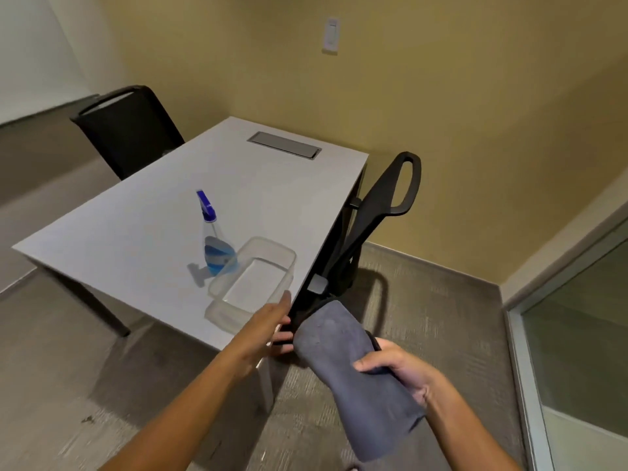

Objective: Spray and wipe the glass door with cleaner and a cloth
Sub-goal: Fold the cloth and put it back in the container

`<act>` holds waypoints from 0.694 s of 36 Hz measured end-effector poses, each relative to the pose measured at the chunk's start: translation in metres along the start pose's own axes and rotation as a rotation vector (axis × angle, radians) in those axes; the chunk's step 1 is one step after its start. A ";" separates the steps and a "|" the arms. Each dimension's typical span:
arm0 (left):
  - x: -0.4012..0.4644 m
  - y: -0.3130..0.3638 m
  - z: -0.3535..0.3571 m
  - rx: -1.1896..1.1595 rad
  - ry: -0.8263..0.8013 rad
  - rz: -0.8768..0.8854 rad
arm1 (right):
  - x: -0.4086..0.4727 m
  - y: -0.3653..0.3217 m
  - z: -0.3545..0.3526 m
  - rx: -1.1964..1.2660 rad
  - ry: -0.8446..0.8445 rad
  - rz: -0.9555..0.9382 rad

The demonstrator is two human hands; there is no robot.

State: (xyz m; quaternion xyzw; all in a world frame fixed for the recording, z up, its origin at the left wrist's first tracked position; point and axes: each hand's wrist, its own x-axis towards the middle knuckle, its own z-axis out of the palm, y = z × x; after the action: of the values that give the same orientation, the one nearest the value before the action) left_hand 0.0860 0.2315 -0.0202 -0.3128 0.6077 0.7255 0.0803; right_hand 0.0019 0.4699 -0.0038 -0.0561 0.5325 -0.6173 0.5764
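A clear spray bottle (214, 240) with blue liquid and a blue trigger head stands on the grey table (136, 232). My right hand (397, 372) grips a folded grey cloth (353, 375) in front of the table's near corner, its ends hanging above and below my fingers. My left hand (275, 326) reaches forward with fingers extended at the table's near corner, just left of the cloth; its fingertips are partly hidden behind the cloth. The glass door (577, 321) with a pale metal frame stands at the right edge.
A clear plastic tub (289, 258) sits on the table next to the bottle. A black office chair (380, 212) is tucked at the table's right side, another black chair (125, 130) at the far left. A cable hatch (284, 145) lies in the tabletop. Grey carpet covers the floor.
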 end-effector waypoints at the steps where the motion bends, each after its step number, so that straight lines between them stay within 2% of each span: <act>1: 0.000 -0.001 -0.001 -0.048 -0.057 -0.128 | 0.005 -0.008 -0.002 -0.060 0.002 0.004; 4: -0.003 0.002 -0.005 -0.270 -0.232 -0.356 | 0.022 -0.033 -0.005 -0.251 -0.009 0.026; 7: -0.001 0.010 0.003 -0.505 -0.286 -0.291 | 0.040 -0.056 -0.009 -0.381 -0.088 0.058; 10: 0.009 0.023 0.016 -0.633 -0.124 -0.129 | 0.064 -0.073 -0.017 -0.476 -0.094 0.049; 14: 0.029 0.040 0.023 -0.686 0.081 0.023 | 0.096 -0.092 -0.026 -0.600 0.021 -0.037; 17: 0.042 0.050 0.026 -0.762 0.223 0.064 | 0.115 -0.095 -0.032 -0.819 0.205 -0.189; 18: 0.047 0.052 0.027 -0.773 0.252 0.075 | 0.119 -0.090 -0.034 -0.908 0.318 -0.275; 21: 0.060 0.058 0.029 -0.819 0.334 0.107 | 0.130 -0.061 -0.038 -1.173 0.674 -0.696; 23: 0.066 0.063 0.030 -0.868 0.381 0.124 | 0.136 -0.037 -0.033 -1.339 0.719 -0.907; 25: 0.069 0.067 0.030 -0.894 0.403 0.126 | 0.142 -0.014 -0.023 -1.457 0.683 -0.957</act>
State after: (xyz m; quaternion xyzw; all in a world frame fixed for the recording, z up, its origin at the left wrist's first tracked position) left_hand -0.0129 0.2249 -0.0009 -0.4136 0.2579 0.8437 -0.2249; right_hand -0.0699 0.3710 -0.0810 -0.4323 0.8489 -0.2859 -0.1039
